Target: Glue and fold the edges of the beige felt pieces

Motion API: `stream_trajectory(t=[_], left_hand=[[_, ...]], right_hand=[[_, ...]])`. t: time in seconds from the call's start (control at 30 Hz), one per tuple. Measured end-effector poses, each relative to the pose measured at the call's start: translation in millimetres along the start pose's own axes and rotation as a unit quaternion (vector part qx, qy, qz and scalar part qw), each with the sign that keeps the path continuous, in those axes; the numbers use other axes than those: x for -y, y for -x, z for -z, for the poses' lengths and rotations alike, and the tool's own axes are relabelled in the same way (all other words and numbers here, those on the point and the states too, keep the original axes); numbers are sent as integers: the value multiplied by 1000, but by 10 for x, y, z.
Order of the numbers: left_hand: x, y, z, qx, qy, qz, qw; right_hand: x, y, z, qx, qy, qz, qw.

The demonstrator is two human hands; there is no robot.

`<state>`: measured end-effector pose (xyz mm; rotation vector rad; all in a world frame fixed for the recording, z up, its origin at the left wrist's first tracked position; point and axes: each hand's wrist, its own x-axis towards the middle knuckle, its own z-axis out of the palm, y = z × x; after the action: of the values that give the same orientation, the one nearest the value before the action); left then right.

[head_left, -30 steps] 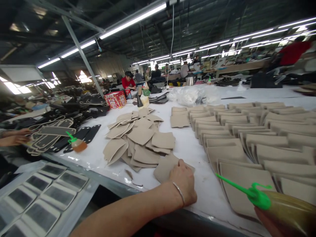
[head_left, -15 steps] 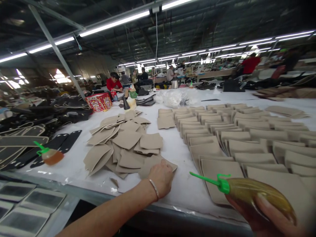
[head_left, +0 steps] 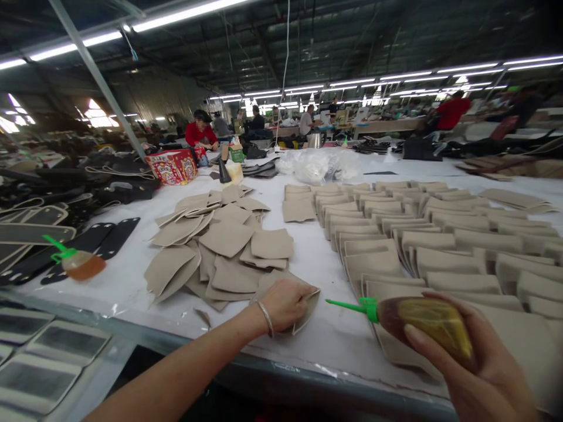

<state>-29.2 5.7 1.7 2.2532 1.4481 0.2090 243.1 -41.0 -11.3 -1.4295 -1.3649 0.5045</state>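
Observation:
My left hand (head_left: pixel 287 305), a bracelet on its wrist, pinches the near right edge of a beige piece (head_left: pixel 305 319) at the front of a loose pile of beige pieces (head_left: pixel 226 237). In my right hand (head_left: pixel 466 357) is a squeeze bottle (head_left: pixel 422 328) of yellowish-brown liquid, lying sideways. Its green nozzle points left, and the tip is close to the corner of the beige piece. Fingers and thumb wrap round the bottle. Rows of folded beige pieces (head_left: pixel 382 264) stand beyond and under the bottle, on the right of the white table (head_left: pixel 321 258).
A second green-topped bottle (head_left: pixel 83 265) lies on the left beside black straps (head_left: pixel 116 237). Farther back are a red patterned box (head_left: pixel 172 167), clear plastic bags (head_left: pixel 314 166) and a person in red (head_left: pixel 201 132). Grey panels (head_left: pixel 39 381) lie at the lower left.
My right hand has brought the bottle up and left, its nozzle nearer the left hand. The left hand has turned and the beige piece's right edge is lifted. The view has shifted slightly.

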Motion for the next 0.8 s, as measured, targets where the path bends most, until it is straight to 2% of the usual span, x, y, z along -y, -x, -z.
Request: stream_trajectory(t=[0.17, 0.43, 0.57, 0.8], left_hand=[[11, 15, 2, 4, 14, 16, 1000], [61, 4, -79, -6, 5, 12, 1000], [71, 15, -106, -5, -14, 8, 1000], [19, 61, -97, -9, -26, 3, 1000]], right_hand=[[100, -36, -136, 20, 33, -8, 999], [98, -106, -310, 61, 93, 92, 990], [132, -125, -349, 48, 104, 114, 987], [91, -85, -341, 59, 103, 128, 985]])
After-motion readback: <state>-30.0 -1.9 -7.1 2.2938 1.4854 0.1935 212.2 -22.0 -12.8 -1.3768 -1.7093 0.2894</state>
